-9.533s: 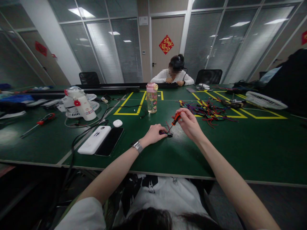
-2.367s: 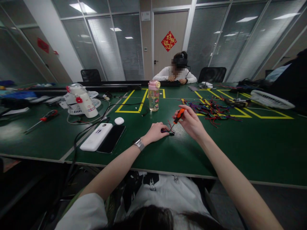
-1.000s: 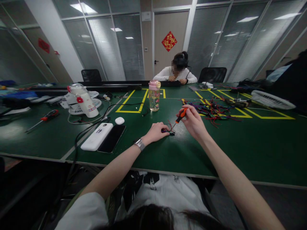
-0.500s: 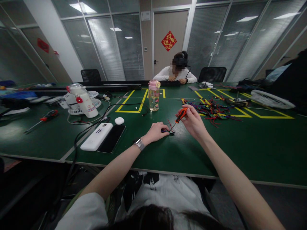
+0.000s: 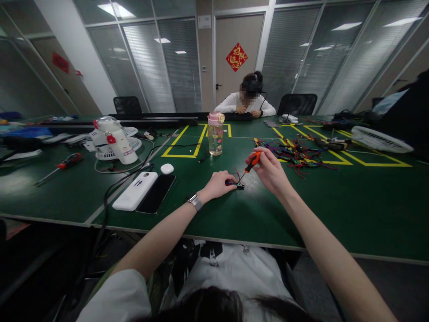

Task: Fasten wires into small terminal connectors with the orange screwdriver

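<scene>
My left hand (image 5: 219, 184) rests on the green table, its fingers closed on a small wired connector (image 5: 240, 185) with red and dark wires. In my right hand (image 5: 266, 167) is an orange and black screwdriver (image 5: 252, 163), gripped by the handle and tilted down to the left. The screwdriver's tip meets the connector near my left fingertips; exactly where it sits is too small to tell. Beyond my right hand lies a tangled heap of wired connectors (image 5: 295, 150) in red, black, purple and yellow.
A pink-lidded bottle (image 5: 215, 136) stands ahead. Left of my left hand lie a black phone (image 5: 156, 194), a white power bank (image 5: 135, 191) and a white earbud case (image 5: 166, 168). Farther left are a white bottle (image 5: 122, 145) and a red-black screwdriver (image 5: 63, 165). Another person (image 5: 248, 100) sits opposite.
The screwdriver handle appears turned slightly in my right fingers. Its tip stays at the connector, and my left hand has not visibly moved.
</scene>
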A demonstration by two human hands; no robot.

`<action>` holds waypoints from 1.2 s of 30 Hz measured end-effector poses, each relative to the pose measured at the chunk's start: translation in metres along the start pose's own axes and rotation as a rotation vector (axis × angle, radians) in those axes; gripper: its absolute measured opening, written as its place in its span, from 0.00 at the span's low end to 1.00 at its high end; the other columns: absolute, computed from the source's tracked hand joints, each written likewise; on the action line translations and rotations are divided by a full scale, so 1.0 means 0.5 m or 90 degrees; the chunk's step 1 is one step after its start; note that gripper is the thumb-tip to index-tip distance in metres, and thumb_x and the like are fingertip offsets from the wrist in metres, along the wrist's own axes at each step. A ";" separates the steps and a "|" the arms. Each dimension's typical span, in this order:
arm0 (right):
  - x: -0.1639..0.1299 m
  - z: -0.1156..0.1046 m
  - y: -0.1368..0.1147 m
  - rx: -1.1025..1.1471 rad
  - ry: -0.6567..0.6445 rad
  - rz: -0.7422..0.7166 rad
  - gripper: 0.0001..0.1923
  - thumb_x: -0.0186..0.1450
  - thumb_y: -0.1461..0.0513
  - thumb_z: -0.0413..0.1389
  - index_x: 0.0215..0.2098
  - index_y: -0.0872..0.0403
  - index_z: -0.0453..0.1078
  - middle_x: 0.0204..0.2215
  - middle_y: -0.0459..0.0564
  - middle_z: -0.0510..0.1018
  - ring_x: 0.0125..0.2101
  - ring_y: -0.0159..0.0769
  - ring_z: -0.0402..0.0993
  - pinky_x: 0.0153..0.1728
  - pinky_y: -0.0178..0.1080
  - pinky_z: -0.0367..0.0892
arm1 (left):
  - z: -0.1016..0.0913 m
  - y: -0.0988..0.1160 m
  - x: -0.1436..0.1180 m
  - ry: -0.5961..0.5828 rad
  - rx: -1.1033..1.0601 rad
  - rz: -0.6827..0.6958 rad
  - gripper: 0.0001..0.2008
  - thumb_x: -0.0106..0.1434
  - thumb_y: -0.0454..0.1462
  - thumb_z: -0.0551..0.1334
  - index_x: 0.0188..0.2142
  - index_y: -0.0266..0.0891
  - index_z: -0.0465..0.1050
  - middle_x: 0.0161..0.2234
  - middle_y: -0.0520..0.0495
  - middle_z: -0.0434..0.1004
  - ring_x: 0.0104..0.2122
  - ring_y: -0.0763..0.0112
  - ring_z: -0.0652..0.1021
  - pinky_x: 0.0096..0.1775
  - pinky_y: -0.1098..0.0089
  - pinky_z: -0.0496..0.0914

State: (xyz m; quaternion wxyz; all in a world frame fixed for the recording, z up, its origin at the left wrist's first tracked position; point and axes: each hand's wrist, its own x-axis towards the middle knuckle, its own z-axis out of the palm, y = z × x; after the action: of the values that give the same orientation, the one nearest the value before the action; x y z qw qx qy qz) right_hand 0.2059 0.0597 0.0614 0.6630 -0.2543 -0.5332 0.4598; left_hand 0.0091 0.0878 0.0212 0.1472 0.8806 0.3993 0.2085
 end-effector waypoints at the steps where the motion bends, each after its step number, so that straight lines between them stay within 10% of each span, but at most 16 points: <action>1: -0.001 0.002 0.000 0.005 -0.004 0.004 0.14 0.61 0.47 0.65 0.40 0.43 0.74 0.34 0.44 0.79 0.37 0.37 0.77 0.48 0.46 0.74 | 0.000 0.000 0.000 0.001 -0.001 -0.002 0.09 0.66 0.42 0.67 0.42 0.42 0.81 0.38 0.48 0.76 0.39 0.65 0.76 0.45 0.67 0.67; 36: -0.001 0.004 0.010 0.033 0.014 -0.016 0.15 0.63 0.49 0.64 0.47 0.40 0.74 0.35 0.42 0.80 0.39 0.35 0.77 0.47 0.43 0.74 | -0.001 0.002 -0.001 0.000 -0.006 -0.004 0.07 0.65 0.40 0.67 0.42 0.42 0.81 0.38 0.48 0.76 0.39 0.65 0.76 0.45 0.67 0.67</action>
State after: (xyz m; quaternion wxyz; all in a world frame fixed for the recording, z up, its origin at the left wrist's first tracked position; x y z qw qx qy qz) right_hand 0.2024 0.0613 0.0574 0.6811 -0.2355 -0.5165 0.4626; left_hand 0.0092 0.0867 0.0221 0.1524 0.8788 0.4006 0.2098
